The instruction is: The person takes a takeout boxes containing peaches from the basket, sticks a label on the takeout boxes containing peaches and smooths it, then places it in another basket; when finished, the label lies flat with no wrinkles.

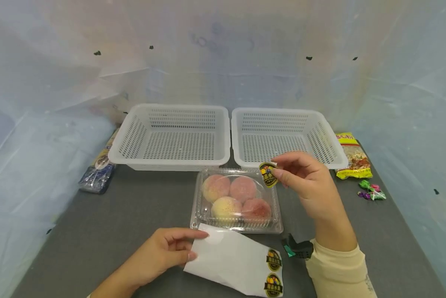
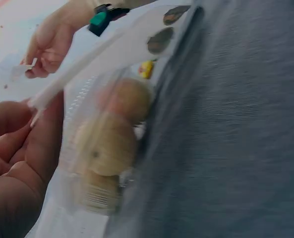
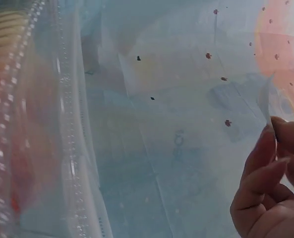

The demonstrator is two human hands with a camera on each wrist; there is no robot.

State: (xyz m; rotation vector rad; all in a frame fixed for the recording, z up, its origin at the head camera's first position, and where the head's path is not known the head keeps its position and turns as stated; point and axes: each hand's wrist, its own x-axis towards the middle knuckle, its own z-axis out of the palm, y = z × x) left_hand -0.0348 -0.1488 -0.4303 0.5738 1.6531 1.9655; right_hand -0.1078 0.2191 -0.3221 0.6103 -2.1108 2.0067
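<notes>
Between thumb and fingers, my right hand (image 1: pixel 312 184) pinches a small black and gold sticker (image 1: pixel 268 174) with fruit printed on it, raised over the right edge of a clear plastic clamshell box (image 1: pixel 195 211). Inside the closed box lie several peaches (image 1: pixel 226 207). My left hand (image 1: pixel 161 254) pinches the left edge of a white sticker sheet (image 1: pixel 226 258) in front of the box. Two more stickers (image 1: pixel 273 260) remain at the sheet's right end. In the right wrist view the pinched sticker (image 3: pixel 265 101) is seen nearly edge-on.
Two white plastic baskets (image 1: pixel 171 162) stand side by side behind the box. A dark bag (image 1: pixel 100 171) lies at the left, a yellow food packet (image 1: pixel 353 157) at the right. Several wrapped candies (image 1: pixel 372 191) lie near the grey table's (image 1: pixel 141 198) right edge.
</notes>
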